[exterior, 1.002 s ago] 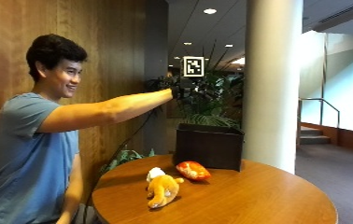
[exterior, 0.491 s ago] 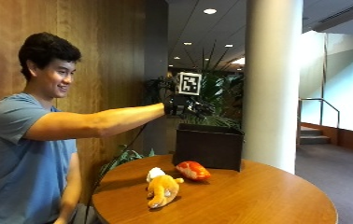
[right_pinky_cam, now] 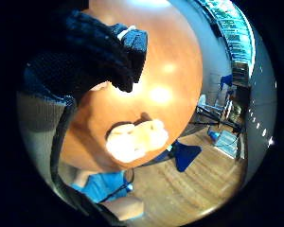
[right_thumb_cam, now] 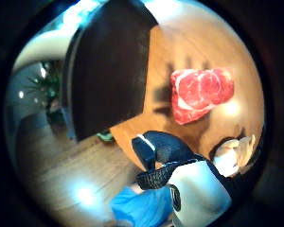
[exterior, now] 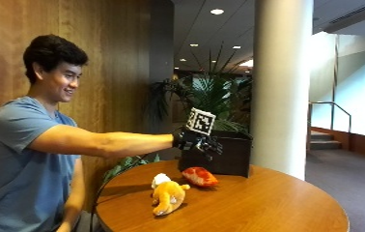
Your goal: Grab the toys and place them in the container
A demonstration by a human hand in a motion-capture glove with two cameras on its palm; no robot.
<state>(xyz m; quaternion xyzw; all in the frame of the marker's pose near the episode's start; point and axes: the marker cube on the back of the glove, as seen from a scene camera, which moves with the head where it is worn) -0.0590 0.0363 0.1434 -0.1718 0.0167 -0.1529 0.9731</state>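
The black-gloved right hand [exterior: 198, 141] hangs in the air above the round wooden table [exterior: 279, 208], fingers relaxed and holding nothing, partly covering the dark rectangular container [exterior: 231, 155] at the table's far edge. A red marbled steak-shaped toy [exterior: 200, 176] lies just before the container; the orange-and-white plush toy [exterior: 168, 193] lies near the person's edge.

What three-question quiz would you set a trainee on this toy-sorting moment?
1. True or false: the red steak toy lies inside the dark container.
2. The gloved right hand is: A) gripping the plush toy; B) in the air above the table, holding nothing; C) pressing on the container.
3. How many toys lie on the table?

Key: 1 false, it lies on the table beside the container; 2 B; 3 two.
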